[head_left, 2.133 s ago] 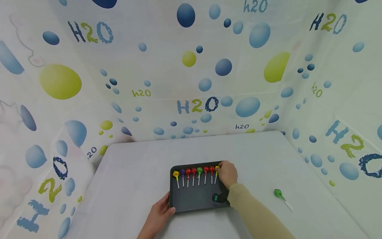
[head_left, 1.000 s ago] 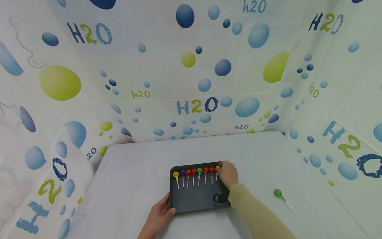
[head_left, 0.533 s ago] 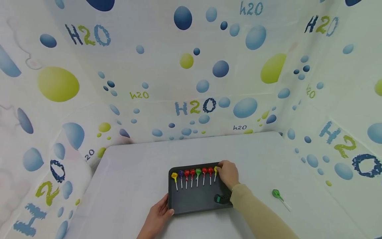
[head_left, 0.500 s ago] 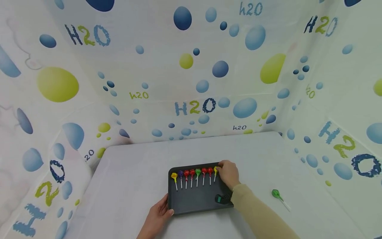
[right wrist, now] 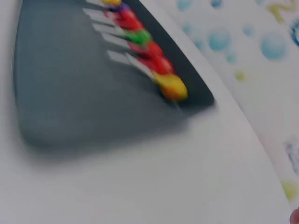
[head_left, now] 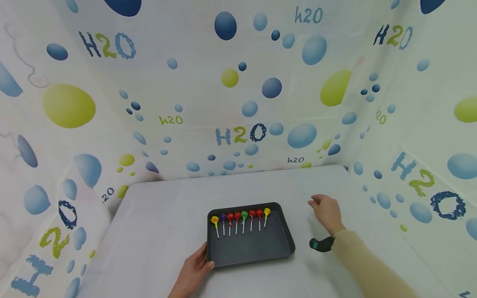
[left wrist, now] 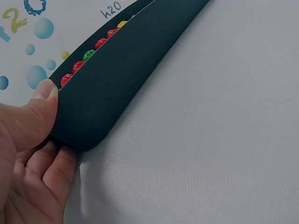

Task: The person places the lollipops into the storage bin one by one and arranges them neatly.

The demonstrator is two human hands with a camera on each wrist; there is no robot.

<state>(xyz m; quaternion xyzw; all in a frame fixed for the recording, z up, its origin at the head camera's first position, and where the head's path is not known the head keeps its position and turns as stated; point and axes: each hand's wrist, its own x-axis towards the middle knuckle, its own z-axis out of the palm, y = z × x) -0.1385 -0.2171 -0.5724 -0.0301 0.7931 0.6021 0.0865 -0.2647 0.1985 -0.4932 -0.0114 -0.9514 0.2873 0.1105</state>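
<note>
A dark grey baking tray (head_left: 257, 247) lies on the white table. Along its far side runs a row of several lollipops with their sticks toward me: a yellow lollipop (head_left: 215, 220) at the left end, then purple, red and green ones, and another yellow lollipop (head_left: 266, 212) at the right end. My left hand (head_left: 192, 271) grips the tray's near left corner; the left wrist view has the thumb (left wrist: 45, 89) on the rim and fingers below. My right hand (head_left: 327, 211) is above the table right of the tray, fingers loosely bent, nothing visible in them.
A dark strap with a camera (head_left: 321, 244) is on the right wrist. The green lollipop seen earlier at the right is hidden by the right arm (head_left: 367, 265). A white curtain (head_left: 201, 87) with H2O lettering and bubbles surrounds the table (head_left: 167, 207) at the back and sides.
My right hand has let go of the yellow lollipop at the right end and moved right, off the tray. The left hand keeps its hold; the head view shifts slightly.
</note>
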